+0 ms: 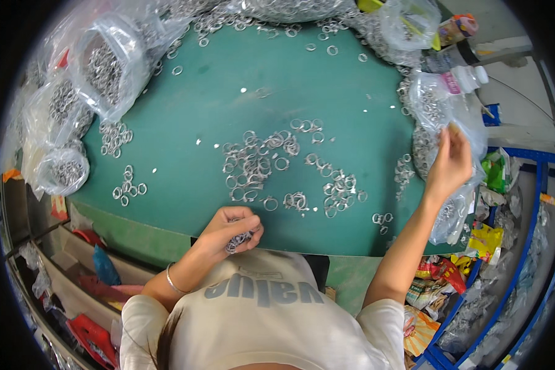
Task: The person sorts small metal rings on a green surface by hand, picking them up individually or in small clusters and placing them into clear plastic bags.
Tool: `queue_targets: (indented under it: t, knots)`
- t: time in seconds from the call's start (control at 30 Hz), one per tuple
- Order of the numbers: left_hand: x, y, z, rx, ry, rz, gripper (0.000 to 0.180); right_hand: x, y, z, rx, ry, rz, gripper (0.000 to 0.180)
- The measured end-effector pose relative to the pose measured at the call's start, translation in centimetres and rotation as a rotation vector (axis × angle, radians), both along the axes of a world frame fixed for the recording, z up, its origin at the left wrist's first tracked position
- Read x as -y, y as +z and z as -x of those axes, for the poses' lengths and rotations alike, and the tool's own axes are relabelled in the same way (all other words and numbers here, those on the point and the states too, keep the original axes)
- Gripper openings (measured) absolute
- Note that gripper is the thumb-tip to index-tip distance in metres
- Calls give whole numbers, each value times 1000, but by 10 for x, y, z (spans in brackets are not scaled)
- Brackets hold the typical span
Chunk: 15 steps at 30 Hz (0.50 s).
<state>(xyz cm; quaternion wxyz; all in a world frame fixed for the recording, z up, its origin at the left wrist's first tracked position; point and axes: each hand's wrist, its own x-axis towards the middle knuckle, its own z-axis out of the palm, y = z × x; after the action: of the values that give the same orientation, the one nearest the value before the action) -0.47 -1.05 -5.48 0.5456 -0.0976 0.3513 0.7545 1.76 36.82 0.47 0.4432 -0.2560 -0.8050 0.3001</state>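
My left hand (228,231) is closed around a bunch of small metal rings (239,240) at the near edge of the green table (228,98). My right hand (449,163) reaches out to the right and pinches the clear plastic bag (441,102) of rings at the table's right edge. Loose silver rings (256,163) lie scattered over the middle of the table, between both hands.
Clear bags full of rings (105,68) pile up along the left and far edges. Bottles (465,77) stand at the far right. Small ring clusters (127,185) lie at the left. Blue shelving (536,185) with wrappers and bags stands to the right; red and blue items sit in a bin at the lower left.
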Motion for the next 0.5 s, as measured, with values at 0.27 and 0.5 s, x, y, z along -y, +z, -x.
queue_targets:
  t: [0.27,0.5]
  knots:
    - [-11,6,16,22,143,-46,20,-67,2,17,332,-107,-301,24]
    - [-14,6,49,309,376,-185,19,108,-14,-30,566,691,13,22]
